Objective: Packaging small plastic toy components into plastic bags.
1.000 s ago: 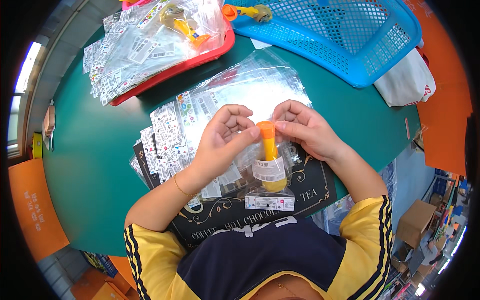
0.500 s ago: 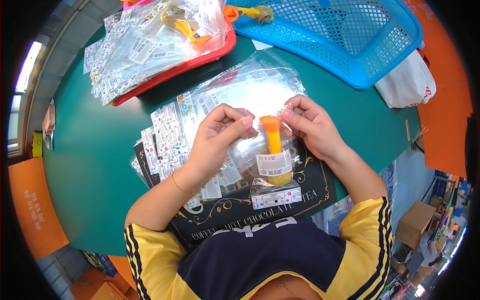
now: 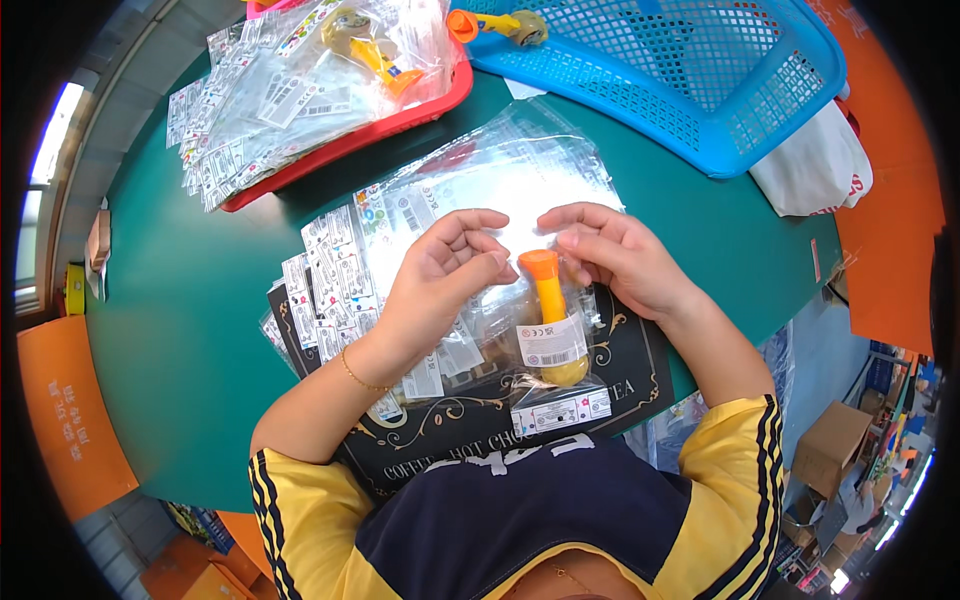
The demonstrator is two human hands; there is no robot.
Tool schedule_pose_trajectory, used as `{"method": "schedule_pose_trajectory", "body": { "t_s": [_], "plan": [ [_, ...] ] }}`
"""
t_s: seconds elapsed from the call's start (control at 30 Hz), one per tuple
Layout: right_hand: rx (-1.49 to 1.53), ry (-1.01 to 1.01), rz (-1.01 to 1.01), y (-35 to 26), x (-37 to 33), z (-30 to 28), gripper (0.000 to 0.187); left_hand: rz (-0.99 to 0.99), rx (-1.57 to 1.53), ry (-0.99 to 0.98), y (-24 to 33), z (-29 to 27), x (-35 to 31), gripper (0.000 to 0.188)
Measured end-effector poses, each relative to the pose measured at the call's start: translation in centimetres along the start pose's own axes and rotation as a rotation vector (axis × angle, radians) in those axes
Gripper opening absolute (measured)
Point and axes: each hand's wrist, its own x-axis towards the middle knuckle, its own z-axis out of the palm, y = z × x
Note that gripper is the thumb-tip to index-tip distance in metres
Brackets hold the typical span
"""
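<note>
Toy [image 3: 548, 295], one of three such orange-and-yellow ones in view, lies inside one clear bag [image 3: 556, 392], its flared orange end near both hands and its round end toward the person's shirt [image 3: 520, 510]. One white label [image 3: 552, 343] crosses the toy, and one printed strip [image 3: 562, 410] borders the bag's lower edge. The left grip [image 3: 504, 241] and right grip [image 3: 556, 231] are well bent, thumb near fingertips in each; the film is too see-through to tell whether either is clamped on it. One thin bracelet [image 3: 364, 374] circles the left wrist.

Beneath are one black mat [image 3: 635, 350] and a stack of clear bags [image 3: 480, 190], too overlapped to count, on one green table [image 3: 200, 350]. Two larger baskets stand beyond: a red basket [image 3: 440, 108], heaped with uncountable bags and showing the second toy [image 3: 372, 55], and a blue basket [image 3: 640, 105], with the third toy [image 3: 495, 27] at its left end. One white bundle [image 3: 815, 165] lies beside the blue basket.
</note>
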Motion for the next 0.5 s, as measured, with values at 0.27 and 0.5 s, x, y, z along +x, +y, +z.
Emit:
{"method": "schedule_pose_trajectory", "body": {
  "t_s": [0.27,0.5],
  "plan": [
    [-0.108,0.079,-0.075,0.85,0.07,0.03,0.021,-0.022,0.043,0.004,-0.03,-0.05,-0.02,0.026],
    [-0.183,0.014,-0.186,0.98,-0.07,0.34,0.014,-0.085,0.138,-0.006,0.21,0.43,-0.03,0.021]
  ]
}}
